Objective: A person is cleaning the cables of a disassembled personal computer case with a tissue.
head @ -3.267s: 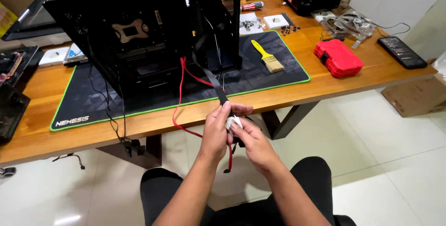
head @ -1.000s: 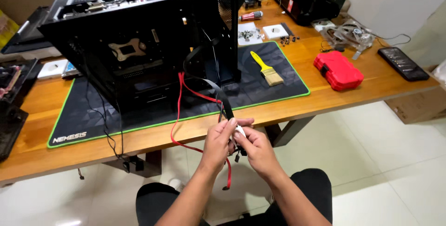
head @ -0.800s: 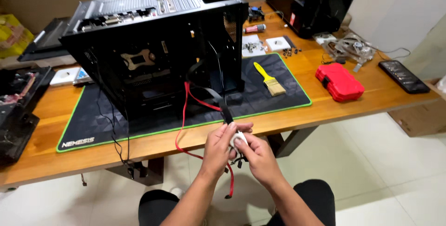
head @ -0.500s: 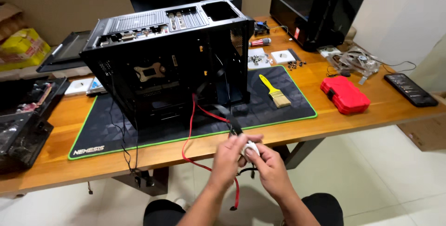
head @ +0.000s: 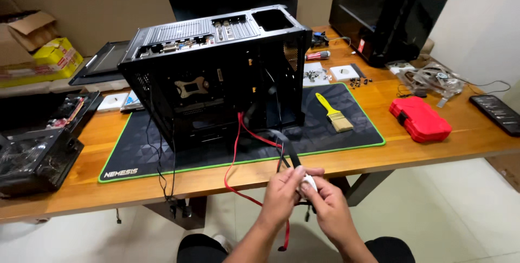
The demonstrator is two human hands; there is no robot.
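Observation:
Below the table's front edge, my left hand (head: pixel 281 197) and my right hand (head: pixel 329 209) meet around a small white connector (head: pixel 309 182) on a flat black cable (head: pixel 289 151). That black cable runs up into an open black computer case (head: pixel 216 73) lying on a dark desk mat (head: pixel 135 152). A thin red cable (head: pixel 234 155) also leaves the case, loops down past my left hand and hangs below it. Both hands pinch the connector from either side.
A yellow-handled brush (head: pixel 333 112) lies on the mat's right part. A red plastic case (head: pixel 419 118) and a black remote-like slab (head: pixel 497 112) sit at the wooden table's right. Black hardware (head: pixel 38 149) rests at the left, another dark tower (head: pixel 379 14) at the back right.
The view has tilted up and pulled back, so the case and back wall show more. My hands stay together on the white connector, lower in the picture.

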